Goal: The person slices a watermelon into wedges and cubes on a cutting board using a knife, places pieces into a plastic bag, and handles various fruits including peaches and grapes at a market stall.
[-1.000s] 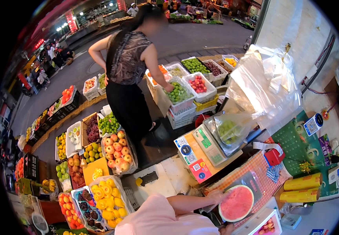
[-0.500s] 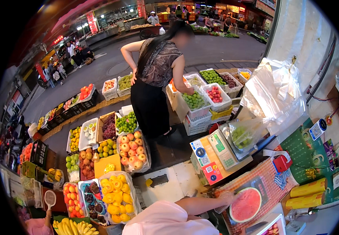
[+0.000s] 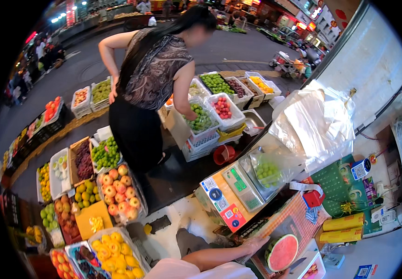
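A half watermelon (image 3: 283, 252) is tipped up on the counter, its red cut face toward me and a strip of green rind along its left side. My left hand (image 3: 256, 245), apparently in a thin clear glove, rests against the rind at its upper left, fingers curved round it. Under the melon, at the bottom edge, a sliver of skin seems to be my right hand (image 3: 282, 275); its fingers are hidden. Right of the melon lies a knife blade (image 3: 298, 263), partly seen, beside a white box of red fruit (image 3: 313, 269).
A scale (image 3: 243, 186) bears a plastic bag of green grapes (image 3: 267, 173). White bags (image 3: 312, 121) hang behind it. Two yellow rolls (image 3: 343, 228) lie at right. A customer (image 3: 152, 83) bends over crates of green fruit (image 3: 198, 118). Peach-coloured fruit (image 3: 119, 188) and yellow fruit (image 3: 117, 253) stand left.
The half watermelon, face up before, is now tipped so its rind shows at left. My left hand stays beside it. The view has swung right, shifting the stall leftward in the picture.
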`<state>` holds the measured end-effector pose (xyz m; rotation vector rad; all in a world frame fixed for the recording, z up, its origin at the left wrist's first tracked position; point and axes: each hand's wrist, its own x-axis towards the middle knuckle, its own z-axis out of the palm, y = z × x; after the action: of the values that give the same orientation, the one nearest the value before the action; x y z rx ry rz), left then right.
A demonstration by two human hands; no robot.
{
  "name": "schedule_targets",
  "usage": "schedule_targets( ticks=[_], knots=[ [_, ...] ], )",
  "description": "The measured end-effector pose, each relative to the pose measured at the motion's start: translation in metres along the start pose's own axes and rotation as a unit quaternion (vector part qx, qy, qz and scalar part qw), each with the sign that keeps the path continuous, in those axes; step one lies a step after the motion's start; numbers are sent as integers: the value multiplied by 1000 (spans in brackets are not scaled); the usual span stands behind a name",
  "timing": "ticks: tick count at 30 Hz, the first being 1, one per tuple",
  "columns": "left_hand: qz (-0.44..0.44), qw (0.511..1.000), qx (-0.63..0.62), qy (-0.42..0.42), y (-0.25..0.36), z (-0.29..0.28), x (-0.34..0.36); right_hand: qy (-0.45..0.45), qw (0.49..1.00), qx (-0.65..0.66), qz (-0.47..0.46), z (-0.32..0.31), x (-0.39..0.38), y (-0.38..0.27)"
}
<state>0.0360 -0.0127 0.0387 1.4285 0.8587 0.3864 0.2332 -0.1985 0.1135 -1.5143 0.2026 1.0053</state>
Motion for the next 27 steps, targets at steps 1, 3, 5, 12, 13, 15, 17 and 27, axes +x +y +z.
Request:
schedule_targets(
  ticks=[1,3,5,12,13,15,17,27],
  knots=[
    [-13,1000,-23,-13,8,-21,-4,15,1000,2,-6,10,-7,0],
    [-19,997,-57,-46,24,-53,-17,50,998,10,-23,25,-31,-1],
    [-10,995,-66,-71,37,-91,-27,68,997,22,-24,39,-44,6],
    [-4,998,-45,-51,19,-121,11,89,994,40,-42,86,-67,7],
    [13,998,-45,-41,23,-123,11,90,994,45,-43,89,-68,8],
    [27,998,-42,-40,32,-128,18,88,994,49,-49,94,-63,5],
    [10,998,-34,-54,32,-135,23,78,994,51,-51,102,-60,4],
    [-172,980,-86,-53,39,-141,5,25,999,-33,-27,201,-40,-5]
  ],
)
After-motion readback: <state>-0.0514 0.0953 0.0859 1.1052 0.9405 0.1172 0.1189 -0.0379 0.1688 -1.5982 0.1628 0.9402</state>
